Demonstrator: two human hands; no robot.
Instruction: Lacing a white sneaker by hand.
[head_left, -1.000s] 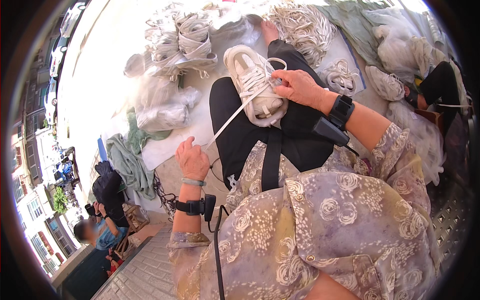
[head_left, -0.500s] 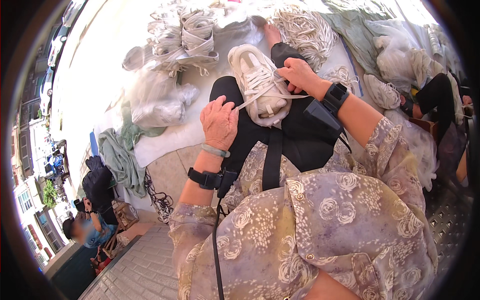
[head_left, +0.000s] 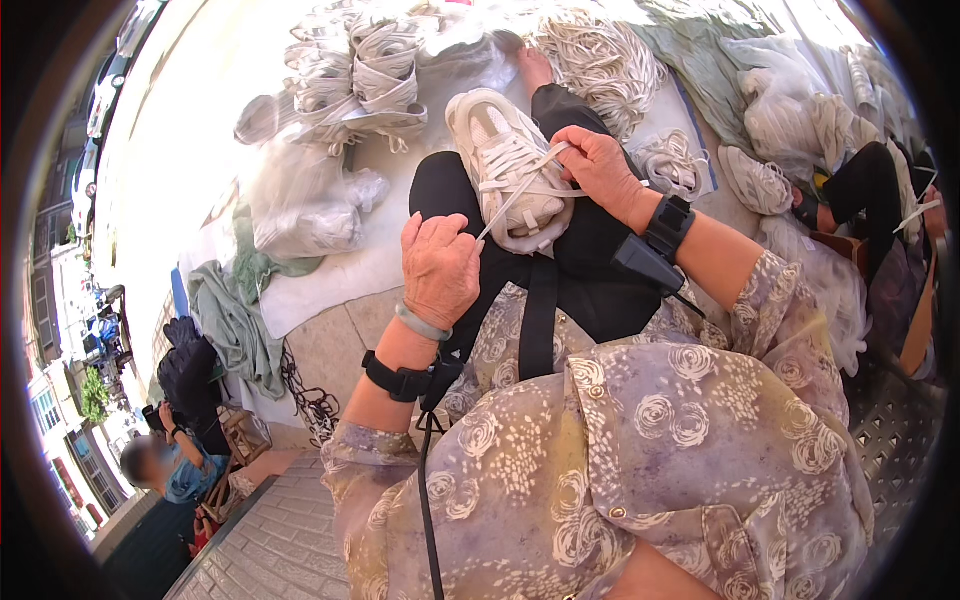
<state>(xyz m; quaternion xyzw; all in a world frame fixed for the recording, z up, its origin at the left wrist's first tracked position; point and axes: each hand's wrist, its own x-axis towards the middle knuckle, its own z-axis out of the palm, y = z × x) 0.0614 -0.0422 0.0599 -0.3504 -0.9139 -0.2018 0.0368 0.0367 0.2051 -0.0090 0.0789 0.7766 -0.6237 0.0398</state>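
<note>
Outdoor ground in bright sun, pale sheet [head_left: 330, 285] spread over paving, heaps of stuff all round. Head view, only one: person sits with black-trousered legs stretched out, white sneaker [head_left: 508, 165] resting sole-down on the lap, toe pointing away. Left hand [head_left: 440, 268] sits just below-left of the sneaker, fist closed, pinching one end of a white lace [head_left: 515, 198] that runs taut up and right to the shoe's eyelets. Right hand [head_left: 600, 170] lies against the sneaker's right side, touching it, fingers curled and pinching the lace's other end near the top eyelets. So shoe is between both hands, nearer the right one. Black wristbands on both wrists, green bangle on the left. Floral blouse fills the lower frame.

Around: bundle of white laces [head_left: 360, 70] upper left, pile of cord [head_left: 600, 55] behind the shoe, clear plastic bags [head_left: 300, 200] left, green cloth [head_left: 235, 320] lower left, another pale sneaker [head_left: 758, 180] on the right. Second person's black-sleeved arm [head_left: 865, 185] far right. Someone else seated lower left, below street level.
</note>
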